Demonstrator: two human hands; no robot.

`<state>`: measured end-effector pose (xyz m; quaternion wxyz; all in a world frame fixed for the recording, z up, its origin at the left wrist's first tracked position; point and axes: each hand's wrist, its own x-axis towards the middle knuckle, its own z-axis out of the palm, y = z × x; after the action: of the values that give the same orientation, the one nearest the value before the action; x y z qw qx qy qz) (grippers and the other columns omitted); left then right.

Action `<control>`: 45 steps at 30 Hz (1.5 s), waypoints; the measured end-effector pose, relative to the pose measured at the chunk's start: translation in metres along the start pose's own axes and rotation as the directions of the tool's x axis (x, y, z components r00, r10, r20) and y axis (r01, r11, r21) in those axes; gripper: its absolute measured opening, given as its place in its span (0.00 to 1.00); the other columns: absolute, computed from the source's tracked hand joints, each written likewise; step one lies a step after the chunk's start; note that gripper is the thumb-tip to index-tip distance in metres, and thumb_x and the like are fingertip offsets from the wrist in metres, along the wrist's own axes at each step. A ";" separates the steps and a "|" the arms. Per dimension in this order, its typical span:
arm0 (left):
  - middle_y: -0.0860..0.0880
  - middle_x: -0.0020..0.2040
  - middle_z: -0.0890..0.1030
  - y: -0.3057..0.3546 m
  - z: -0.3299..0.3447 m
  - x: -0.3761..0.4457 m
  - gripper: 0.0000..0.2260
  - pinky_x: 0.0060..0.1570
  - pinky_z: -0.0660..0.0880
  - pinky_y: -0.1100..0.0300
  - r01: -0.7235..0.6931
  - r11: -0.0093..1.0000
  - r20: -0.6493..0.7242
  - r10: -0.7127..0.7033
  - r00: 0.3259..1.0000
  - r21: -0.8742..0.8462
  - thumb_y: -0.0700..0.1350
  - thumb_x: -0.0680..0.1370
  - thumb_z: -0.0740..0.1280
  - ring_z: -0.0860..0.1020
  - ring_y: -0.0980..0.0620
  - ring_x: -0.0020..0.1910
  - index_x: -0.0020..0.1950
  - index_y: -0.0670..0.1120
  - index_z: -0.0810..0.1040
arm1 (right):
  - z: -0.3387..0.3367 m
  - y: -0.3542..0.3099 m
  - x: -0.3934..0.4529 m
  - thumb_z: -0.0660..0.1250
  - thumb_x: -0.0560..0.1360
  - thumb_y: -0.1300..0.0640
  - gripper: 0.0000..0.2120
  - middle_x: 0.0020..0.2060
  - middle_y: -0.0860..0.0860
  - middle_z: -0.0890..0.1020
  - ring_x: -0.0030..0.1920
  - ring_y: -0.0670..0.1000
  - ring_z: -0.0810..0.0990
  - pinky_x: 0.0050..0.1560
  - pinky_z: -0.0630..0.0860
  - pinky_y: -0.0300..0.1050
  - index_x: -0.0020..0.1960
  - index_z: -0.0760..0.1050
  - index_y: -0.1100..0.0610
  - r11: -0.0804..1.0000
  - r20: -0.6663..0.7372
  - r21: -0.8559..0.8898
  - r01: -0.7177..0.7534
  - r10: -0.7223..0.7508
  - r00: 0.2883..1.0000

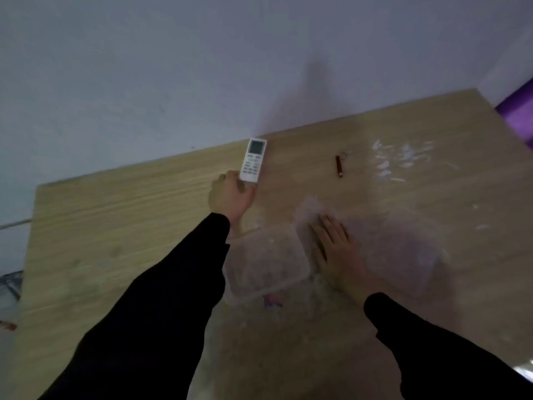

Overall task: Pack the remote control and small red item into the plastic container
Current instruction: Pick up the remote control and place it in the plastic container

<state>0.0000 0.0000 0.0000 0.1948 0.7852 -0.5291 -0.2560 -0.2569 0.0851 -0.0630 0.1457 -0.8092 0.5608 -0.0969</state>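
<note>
A white remote control (253, 159) with a small screen lies on the wooden table (121, 220) near its far edge. My left hand (230, 194) has its fingers around the remote's near end. A small red item (339, 166) with a key ring lies to the right of the remote. The clear plastic container (266, 262) sits open in front of me, blurred. My right hand (336, 249) lies flat with fingers spread on a clear plastic piece (403, 249) just right of the container, which looks like its lid.
White smears (401, 161) mark the table at the far right. A pale wall (202, 67) runs along the table's back edge. Something purple (519, 116) stands past the right corner. A small pink mark (272, 301) lies near the container.
</note>
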 end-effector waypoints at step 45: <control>0.43 0.78 0.55 -0.099 -0.027 -0.177 0.34 0.73 0.56 0.45 -0.395 0.854 0.254 0.322 0.912 0.338 0.69 0.72 0.59 0.55 0.43 0.75 0.73 0.53 0.62 | -0.017 -0.100 0.030 0.61 0.77 0.59 0.05 0.47 0.58 0.74 0.44 0.58 0.75 0.46 0.73 0.52 0.46 0.71 0.61 0.970 0.310 0.242 0.032 -0.109 0.944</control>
<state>0.0337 0.2020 -0.0010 0.0317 0.6672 -0.7221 -0.1800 -0.1636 0.0881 -0.0123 0.3255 -0.8111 0.4848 -0.0343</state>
